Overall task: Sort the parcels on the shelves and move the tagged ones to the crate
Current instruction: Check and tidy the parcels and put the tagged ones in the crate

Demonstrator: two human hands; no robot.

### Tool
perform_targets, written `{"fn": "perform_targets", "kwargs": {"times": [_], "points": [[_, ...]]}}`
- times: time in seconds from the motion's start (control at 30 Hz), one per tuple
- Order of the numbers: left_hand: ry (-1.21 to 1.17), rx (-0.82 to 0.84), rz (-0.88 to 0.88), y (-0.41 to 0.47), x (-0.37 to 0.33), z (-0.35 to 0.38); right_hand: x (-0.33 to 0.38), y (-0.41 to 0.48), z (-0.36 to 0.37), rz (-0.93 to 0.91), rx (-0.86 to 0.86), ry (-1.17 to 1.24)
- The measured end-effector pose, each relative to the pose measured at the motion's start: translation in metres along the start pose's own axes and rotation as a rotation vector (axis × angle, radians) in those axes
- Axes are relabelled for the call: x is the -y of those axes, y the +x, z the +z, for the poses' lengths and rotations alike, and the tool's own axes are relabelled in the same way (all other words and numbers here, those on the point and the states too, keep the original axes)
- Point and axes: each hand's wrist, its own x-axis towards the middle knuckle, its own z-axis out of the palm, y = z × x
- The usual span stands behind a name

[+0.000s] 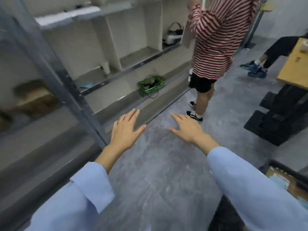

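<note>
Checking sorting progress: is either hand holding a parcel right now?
No, the left hand and right hand are both spread open and empty over the mottled grey floor.

Soft, even indoor light — heavy motion blur left, wide-angle bending at edges

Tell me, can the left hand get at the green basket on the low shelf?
Probably not yet: the left hand, open and empty, hovers well short of the green basket. Nothing blocks the way.
</note>
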Motion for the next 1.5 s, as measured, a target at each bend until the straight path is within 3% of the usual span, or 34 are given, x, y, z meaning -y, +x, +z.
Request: {"fn": "perform_targets", "kwargs": {"times": [0.3, 0.6, 0.9, 1.5], "points": [[0.084, -0.208, -0.318, -0.098, 0.215, -0.161, 0.287, 0.082, -0.050, -0.441, -0.113, -0.078], [0.154, -0.408, -0.562, -0.210, 0.357, -0.283, 0.513, 0.089, -0.078, -0.672, -0.220, -0.089], [0.207, -0.487, -0.704, -0.305, 0.442, -0.349, 0.661, 0.078, -0.077, -0.851, -0.279, -0.033], [0.246, -0.528, -0.991, -0.433, 0.596, -0.373, 0.913, 0.072, -0.009, -1.156, -0.095, 0.029]]}}
